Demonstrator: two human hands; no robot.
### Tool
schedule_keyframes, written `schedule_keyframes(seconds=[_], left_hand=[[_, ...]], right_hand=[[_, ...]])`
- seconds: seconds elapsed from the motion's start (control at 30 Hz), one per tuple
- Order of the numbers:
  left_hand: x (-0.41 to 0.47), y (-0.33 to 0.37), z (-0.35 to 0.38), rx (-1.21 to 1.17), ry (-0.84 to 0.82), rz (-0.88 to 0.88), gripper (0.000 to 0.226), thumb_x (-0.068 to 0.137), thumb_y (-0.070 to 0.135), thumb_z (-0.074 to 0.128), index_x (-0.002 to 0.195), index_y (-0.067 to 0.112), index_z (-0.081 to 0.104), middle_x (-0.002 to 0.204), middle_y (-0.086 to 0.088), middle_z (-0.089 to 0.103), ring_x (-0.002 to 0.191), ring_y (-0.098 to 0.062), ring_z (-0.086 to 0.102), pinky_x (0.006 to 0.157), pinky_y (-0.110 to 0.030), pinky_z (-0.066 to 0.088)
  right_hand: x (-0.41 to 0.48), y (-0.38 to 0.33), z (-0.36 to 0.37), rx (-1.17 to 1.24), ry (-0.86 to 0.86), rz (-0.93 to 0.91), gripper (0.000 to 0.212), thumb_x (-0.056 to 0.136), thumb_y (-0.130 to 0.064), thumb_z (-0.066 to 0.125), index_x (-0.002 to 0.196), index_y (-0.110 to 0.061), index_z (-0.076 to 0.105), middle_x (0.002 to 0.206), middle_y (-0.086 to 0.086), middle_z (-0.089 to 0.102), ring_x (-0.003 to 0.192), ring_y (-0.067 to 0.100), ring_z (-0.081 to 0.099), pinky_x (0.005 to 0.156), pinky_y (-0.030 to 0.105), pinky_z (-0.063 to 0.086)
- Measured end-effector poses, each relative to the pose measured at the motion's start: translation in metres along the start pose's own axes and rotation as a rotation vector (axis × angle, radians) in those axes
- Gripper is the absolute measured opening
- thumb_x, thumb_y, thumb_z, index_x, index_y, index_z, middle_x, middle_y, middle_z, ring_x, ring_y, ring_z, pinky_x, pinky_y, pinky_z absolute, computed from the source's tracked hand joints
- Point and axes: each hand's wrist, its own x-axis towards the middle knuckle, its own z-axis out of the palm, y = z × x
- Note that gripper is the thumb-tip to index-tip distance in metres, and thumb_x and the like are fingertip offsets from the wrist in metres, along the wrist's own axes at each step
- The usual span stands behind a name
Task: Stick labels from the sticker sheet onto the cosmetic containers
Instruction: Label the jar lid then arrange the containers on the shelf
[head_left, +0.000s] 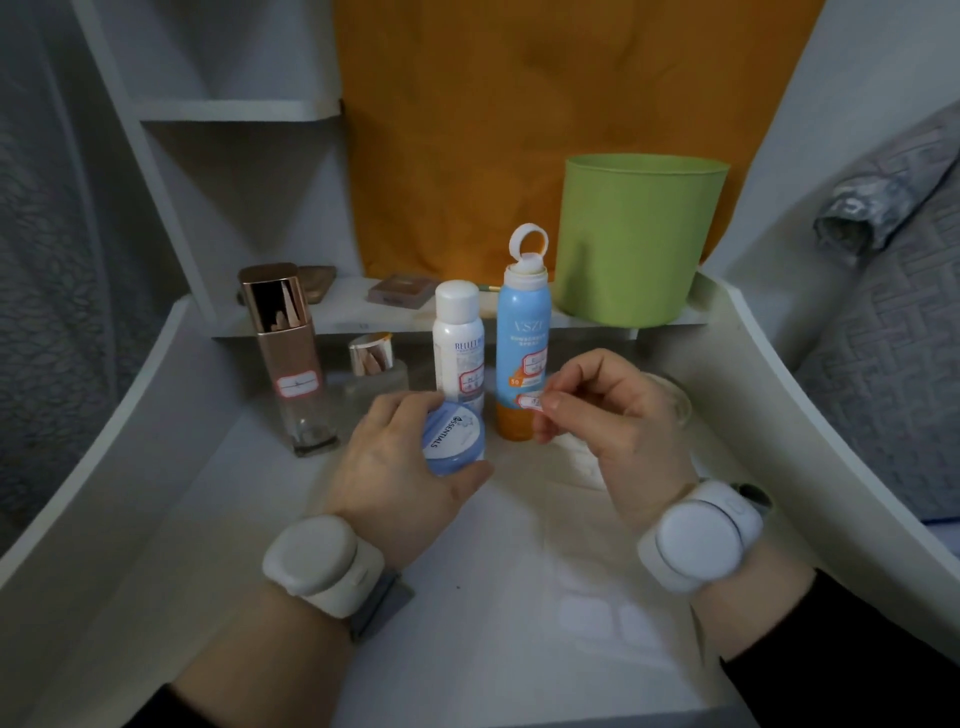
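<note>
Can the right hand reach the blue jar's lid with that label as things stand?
Probably yes: the left hand grips the blue jar by its rim, leaving the lid uncovered, and the right hand, pinching the label, has nothing between.

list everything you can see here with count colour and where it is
jar: 1, blue lid, in the left hand
label: 1, white with red edge, in the right hand
spray can: 1, blue and orange, centre back, labelled
white bottle: 1, white, left of the spray can, labelled
tall bottle: 1, clear, rose-gold cap, far left, labelled
small bottle: 1, clear, shiny cap, right of the tall bottle
sticker sheet: 1, pale, on the table, near right
bucket: 1, green, back ledge
compact: 1, pinkish, back ledge
wristbands: 2, white, one per wrist
left hand: grips the jar
right hand: pinches the label
</note>
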Motion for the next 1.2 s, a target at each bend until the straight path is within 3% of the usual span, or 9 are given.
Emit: schedule_keyframes(seconds=[0.1,0.17,0.33,0.43,0.53,0.67,0.9,1.03,1.2], left_hand=[[0.0,0.0,-0.002,-0.152,0.017,-0.075,0.063,0.07,0.044,0.08,0.124,0.031,0.052,0.113,0.013,0.048,0.096,-0.002,0.048,0.073,-0.008,0.035],[-0.001,0.002,-0.002,-0.303,0.028,-0.147,0.054,0.069,0.044,0.079,0.117,0.037,0.055,0.111,0.015,0.054,0.092,0.0,0.055,0.07,-0.007,0.037],[-0.001,0.008,0.002,-0.699,0.017,-0.327,0.037,0.065,0.05,0.076,0.099,0.038,0.069,0.1,0.013,0.069,0.087,-0.007,0.068,0.083,-0.04,0.058],[-0.001,0.013,0.002,-0.922,-0.022,-0.376,0.016,0.067,0.038,0.077,0.082,0.034,0.074,0.097,0.003,0.072,0.079,-0.013,0.072,0.07,-0.038,0.061],[-0.001,0.016,0.001,-1.052,-0.066,-0.386,0.017,0.071,0.027,0.077,0.088,0.025,0.074,0.104,-0.01,0.072,0.079,-0.019,0.071,0.066,-0.035,0.06],[0.0,0.015,-0.001,-1.126,-0.077,-0.377,0.05,0.05,0.044,0.071,0.094,0.022,0.076,0.117,-0.015,0.065,0.088,-0.028,0.07,0.071,-0.038,0.059],[0.0,0.015,0.004,-1.068,-0.031,-0.379,0.05,0.051,0.049,0.065,0.09,0.02,0.076,0.107,-0.021,0.069,0.093,-0.041,0.067,0.071,-0.048,0.059],[0.0,0.017,0.006,-1.017,-0.012,-0.356,0.042,0.052,0.052,0.06,0.081,0.027,0.077,0.099,-0.015,0.072,0.089,-0.038,0.068,0.07,-0.05,0.059],[0.0,0.017,0.006,-0.978,-0.009,-0.329,0.045,0.053,0.053,0.059,0.084,0.024,0.075,0.1,-0.016,0.072,0.087,-0.038,0.068,0.068,-0.052,0.059]], right_hand=[[0.009,-0.009,0.007,0.024,-0.002,0.011,0.015,0.066,-0.004,0.068,0.074,-0.004,0.055,0.061,0.014,0.058,0.05,0.021,0.054,0.052,0.028,0.048],[0.015,-0.011,0.011,0.017,-0.024,-0.002,0.015,0.066,-0.004,0.069,0.074,-0.006,0.056,0.064,0.017,0.057,0.053,0.024,0.054,0.055,0.034,0.046],[0.019,-0.007,0.014,0.116,-0.029,0.056,0.01,0.068,-0.003,0.067,0.073,-0.008,0.06,0.069,0.021,0.058,0.06,0.025,0.055,0.056,0.035,0.047],[0.015,-0.004,0.012,0.158,-0.065,0.102,0.011,0.067,0.0,0.065,0.073,-0.007,0.058,0.07,0.023,0.058,0.057,0.025,0.055,0.052,0.033,0.046],[0.013,-0.006,0.01,0.17,-0.106,0.143,0.012,0.065,0.002,0.062,0.074,-0.006,0.058,0.069,0.023,0.059,0.051,0.024,0.053,0.047,0.029,0.044],[0.009,-0.008,0.013,0.123,-0.165,0.189,0.012,0.062,-0.001,0.067,0.069,-0.009,0.062,0.065,0.022,0.055,0.046,0.02,0.048,0.04,0.024,0.038],[0.006,-0.003,0.015,-0.008,-0.175,0.133,0.007,0.067,-0.007,0.067,0.068,-0.013,0.064,0.058,0.013,0.054,0.047,0.017,0.05,0.04,0.025,0.039],[0.006,-0.003,0.016,-0.058,-0.174,0.123,0.006,0.067,-0.009,0.068,0.067,-0.014,0.064,0.057,0.012,0.055,0.046,0.017,0.049,0.04,0.025,0.039],[0.006,0.0,0.017,-0.107,-0.177,0.135,0.007,0.066,-0.012,0.068,0.065,-0.018,0.065,0.056,0.009,0.055,0.046,0.015,0.049,0.04,0.026,0.039]])
